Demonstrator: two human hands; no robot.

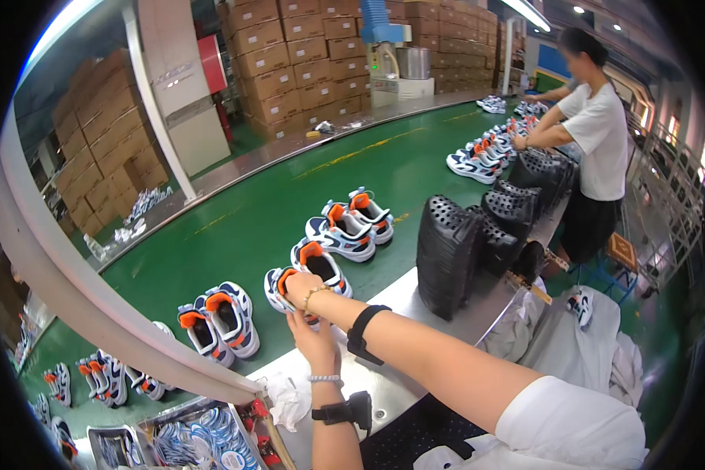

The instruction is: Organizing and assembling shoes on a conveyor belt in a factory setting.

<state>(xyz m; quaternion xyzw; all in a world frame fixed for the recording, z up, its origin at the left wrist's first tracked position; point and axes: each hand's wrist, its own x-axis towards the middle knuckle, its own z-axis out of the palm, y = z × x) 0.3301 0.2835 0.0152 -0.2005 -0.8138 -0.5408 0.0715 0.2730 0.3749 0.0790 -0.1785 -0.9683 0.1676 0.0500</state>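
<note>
A white and navy sneaker (272,290) with an orange lining is between my hands at the near edge of the green belt. My right hand (301,288) reaches over its opening, with the fingers bent into it and partly hidden. Below it, my left hand (315,338) grips the sneaker's near side, and its fingertips are partly covered by the shoe. A matching sneaker (326,266) stands just behind, touching or nearly touching the held one. Another pair (343,231) sits farther along the belt, and a further pair (221,319) is to the left.
Black perforated shoe lasts in dark wrapping (445,254) stand at right on the metal ledge (395,321). Crumpled white paper (287,399) and a bin of round blue-white tags (204,439) lie near left. A co-worker (595,133) handles sneakers at far right. A pale post (94,290) crosses the left.
</note>
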